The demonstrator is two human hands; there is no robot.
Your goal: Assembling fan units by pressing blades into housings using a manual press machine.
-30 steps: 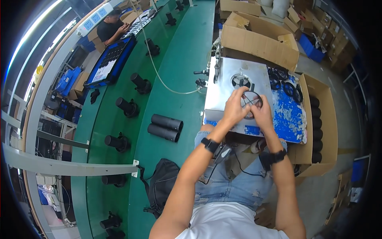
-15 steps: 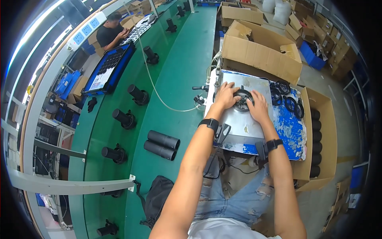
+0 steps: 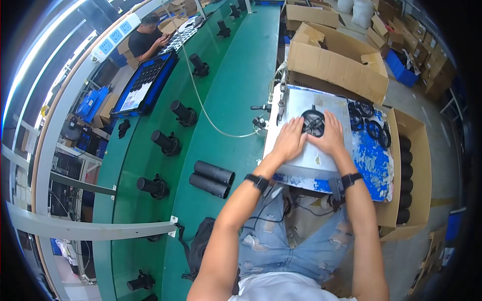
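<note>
A round black plastic ring with inner spokes (image 3: 313,123) lies on a bare metal plate (image 3: 321,163) in front of me. My left hand (image 3: 290,139) rests along its left side, fingers stretched out flat, thumb at the near rim. On the other side, my right hand (image 3: 331,134) lies with extended fingers by the right rim, its thumb also close to the near edge. Neither hand wraps round the ring. A metal clamp-like fitting (image 3: 282,93) stands at the plate's far left corner.
Several similar black rings (image 3: 374,129) lie on the worn blue board at right. Beside it, an open carton (image 3: 419,175) holds black cylinders. Two black tubes (image 3: 212,179) lie on the green bench, left. Upright black parts line the green belt (image 3: 135,150). A co-worker (image 3: 145,40) sits beyond.
Both my hands have drawn back from the top of the ring to its sides and near rim, showing more of its spokes. The whole view has shifted slightly.
</note>
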